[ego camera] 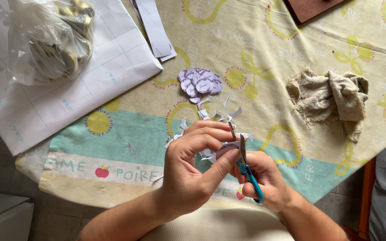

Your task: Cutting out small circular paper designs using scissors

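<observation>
Pinching paper disc (227, 148) between left fingers (228, 157), scissors (245, 164) beside

The left hand (193, 167) pinches a small round paper piece with purple print (227, 148), and the right hand (264, 178) holds small scissors with blue handles (248, 167) against its edge. Behind the hands, on the worktop with its fruit-pattern cloth (135, 143), lie white paper scraps (222, 111) and a pile of cut paper circles (200, 82). A crumpled beige rag (331, 98) sits to the right, and a clear plastic bag of gold rings (52, 38) rests on a white sheet of paper (108, 76) at the left.
</observation>
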